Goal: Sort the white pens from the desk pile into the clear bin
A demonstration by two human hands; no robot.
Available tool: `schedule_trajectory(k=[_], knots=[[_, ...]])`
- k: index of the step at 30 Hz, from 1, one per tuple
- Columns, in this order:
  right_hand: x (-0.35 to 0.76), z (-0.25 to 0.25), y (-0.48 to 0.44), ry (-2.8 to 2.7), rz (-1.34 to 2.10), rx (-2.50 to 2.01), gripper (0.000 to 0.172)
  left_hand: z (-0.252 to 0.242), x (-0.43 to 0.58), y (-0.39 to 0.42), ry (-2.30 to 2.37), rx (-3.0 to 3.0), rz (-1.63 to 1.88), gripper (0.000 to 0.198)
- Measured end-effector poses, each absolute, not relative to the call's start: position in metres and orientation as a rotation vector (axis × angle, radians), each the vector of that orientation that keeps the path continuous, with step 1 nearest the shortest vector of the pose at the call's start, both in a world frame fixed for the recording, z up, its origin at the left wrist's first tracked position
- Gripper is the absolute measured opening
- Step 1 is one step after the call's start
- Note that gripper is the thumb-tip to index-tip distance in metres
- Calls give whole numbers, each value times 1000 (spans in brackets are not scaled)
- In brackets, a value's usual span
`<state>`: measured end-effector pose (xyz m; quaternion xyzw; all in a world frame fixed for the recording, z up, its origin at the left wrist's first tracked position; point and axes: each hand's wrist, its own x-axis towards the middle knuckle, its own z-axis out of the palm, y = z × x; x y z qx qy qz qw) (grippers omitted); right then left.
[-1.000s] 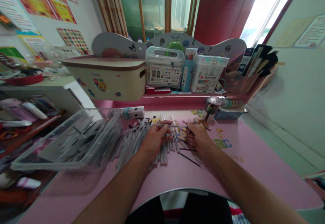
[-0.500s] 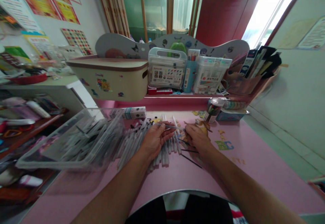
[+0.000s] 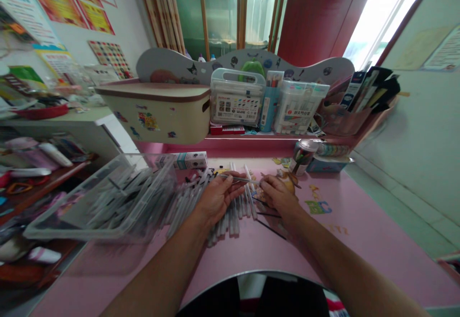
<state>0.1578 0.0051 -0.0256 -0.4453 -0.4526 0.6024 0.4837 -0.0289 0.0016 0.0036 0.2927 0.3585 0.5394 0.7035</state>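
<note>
Between my hands a thin, translucent pen tube [image 3: 240,179] lies nearly level above the desk. My left hand [image 3: 217,197] pinches its left end with thumb and fingers, the other fingers partly unfolded beneath. At the tube's right end, my right hand [image 3: 278,193] is closed with its fingertips together. Under and beside my left hand lie many clear pen tubes [image 3: 185,206] in a loose row, some with black ends. Several thin black rods [image 3: 272,229] rest on the desk below my right hand. What lies inside the held tube is too small to tell.
A clear plastic bin [image 3: 72,234] full of similar tubes stands at the left. Behind are a small box [image 3: 190,159], a can [image 3: 304,154] and a blue box [image 3: 328,163]. The shelf bears a cream storage box [image 3: 158,115] and marker cases [image 3: 237,103]. The desk [image 3: 223,259] is pink.
Both hands stay almost in place, still on the tube. My right hand has shifted very slightly left. The tubes and rods on the desk lie as before.
</note>
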Motion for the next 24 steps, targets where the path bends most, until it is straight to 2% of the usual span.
schedule_trajectory(k=[4,8,16,20,24], knots=[[156,-25,3,-1089,1371,-1099,25,4,-29,1,803,646,1195,9],[158,-21,2,-1182,1338,-1217,33,4,-28,1,811,666,1196,12],[155,-18,0,-1072,1375,-1135,23,4,-29,2,818,659,1214,11],[156,-21,-1,-1196,1316,-1203,37,4,-28,2,807,669,1212,10],[156,-21,1,-1131,1411,-1109,28,4,-29,1,811,668,1231,8]])
